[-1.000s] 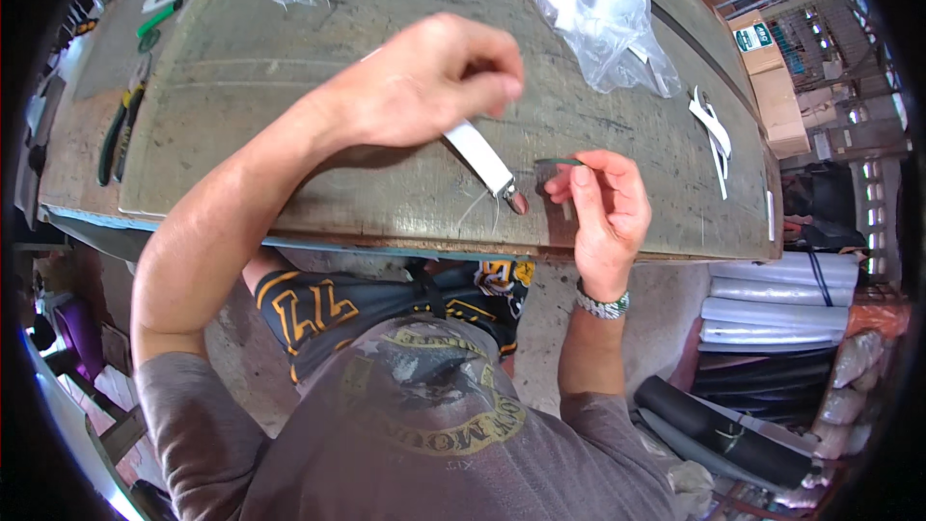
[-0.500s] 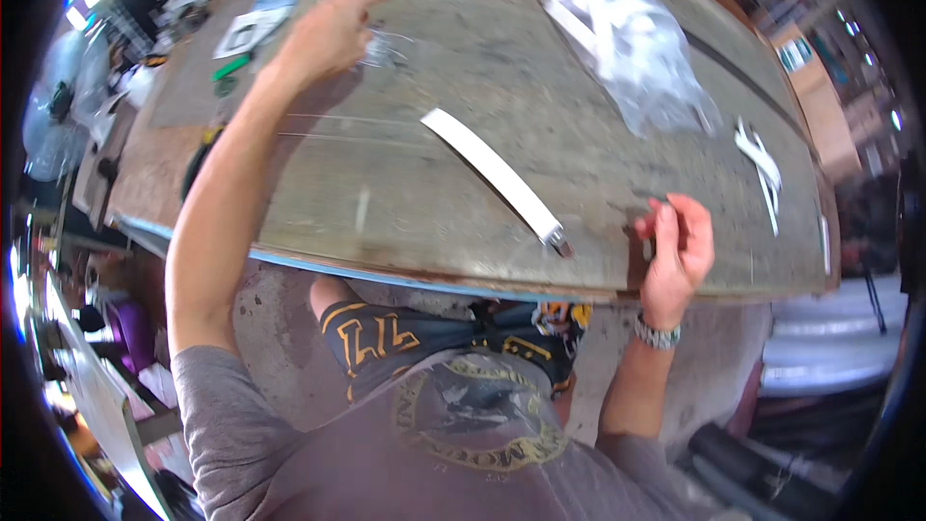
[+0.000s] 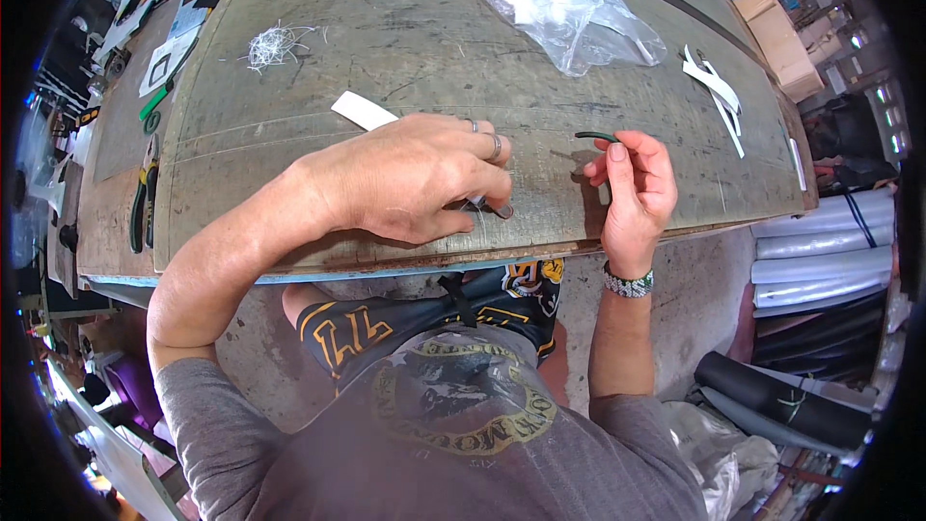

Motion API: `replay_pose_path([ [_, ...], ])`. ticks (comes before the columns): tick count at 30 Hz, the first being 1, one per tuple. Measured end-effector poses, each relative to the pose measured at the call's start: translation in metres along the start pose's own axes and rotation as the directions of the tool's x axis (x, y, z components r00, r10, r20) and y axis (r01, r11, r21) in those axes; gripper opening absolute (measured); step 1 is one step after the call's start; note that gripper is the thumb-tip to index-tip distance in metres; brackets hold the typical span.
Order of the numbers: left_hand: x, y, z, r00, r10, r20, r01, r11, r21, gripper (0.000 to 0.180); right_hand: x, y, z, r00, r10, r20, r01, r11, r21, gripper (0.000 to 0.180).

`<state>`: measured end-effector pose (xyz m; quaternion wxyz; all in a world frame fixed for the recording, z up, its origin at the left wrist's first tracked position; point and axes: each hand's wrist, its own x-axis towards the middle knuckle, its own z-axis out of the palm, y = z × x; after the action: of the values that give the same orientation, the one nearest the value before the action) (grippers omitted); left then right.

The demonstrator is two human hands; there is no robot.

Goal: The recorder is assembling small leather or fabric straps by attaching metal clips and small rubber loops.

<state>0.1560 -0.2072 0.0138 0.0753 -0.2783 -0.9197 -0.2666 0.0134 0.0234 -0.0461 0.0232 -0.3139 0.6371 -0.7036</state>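
A white strap [image 3: 365, 110] lies slantwise on the workbench, its middle hidden under my left hand [image 3: 415, 174]. That hand's fingers curl down around the strap's near end, where a small metal fitting [image 3: 502, 210] peeks out beside the fingertips. Two rings show on its fingers. Off to the right, my right hand [image 3: 639, 183] is raised just above the bench near its front edge. Between thumb and forefinger it pinches a thin, dark green, curved piece [image 3: 595, 136], whose free end points left; the rest is hidden in the hand.
A tangle of white thread trimmings [image 3: 274, 45] lies at the far left of the bench. A clear plastic bag [image 3: 569, 10] with white strips sits at the back. More white straps [image 3: 716, 92] rest at the right. Pliers [image 3: 145, 195] lie at the left edge.
My left hand has come back from the thread trimmings at the far left and closed over the strap's near end. My right hand stays raised, pinching the green piece, which now shows clearly.
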Motion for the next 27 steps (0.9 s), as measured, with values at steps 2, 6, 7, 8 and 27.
replay_pose_path([
  [2,-0.001,-0.003,0.006,1.000,0.014,-0.011,-0.014,1.000,-0.015,0.024,0.000,0.000,0.001,1.000,0.000,0.000,0.000,1.000,0.003,0.016],
  [6,-0.005,-0.011,0.013,0.996,-0.058,-0.074,0.049,0.992,-0.113,0.015,0.000,0.000,0.002,1.000,0.001,0.006,-0.001,1.000,0.002,0.016],
  [7,-0.006,-0.013,0.013,0.990,-0.100,-0.098,0.080,0.979,-0.186,0.015,0.001,0.000,0.002,1.000,0.002,0.011,-0.002,1.000,0.009,0.016],
  [8,-0.006,-0.014,0.013,0.986,-0.124,-0.112,0.098,0.972,-0.216,0.012,0.001,0.000,0.002,1.000,0.000,0.020,0.000,1.000,0.005,0.016],
  [27,-0.009,-0.025,0.008,0.942,-0.335,-0.012,0.290,0.834,-0.470,0.015,-0.031,-0.017,0.039,0.946,-0.030,0.322,0.052,0.997,-0.060,0.015],
])
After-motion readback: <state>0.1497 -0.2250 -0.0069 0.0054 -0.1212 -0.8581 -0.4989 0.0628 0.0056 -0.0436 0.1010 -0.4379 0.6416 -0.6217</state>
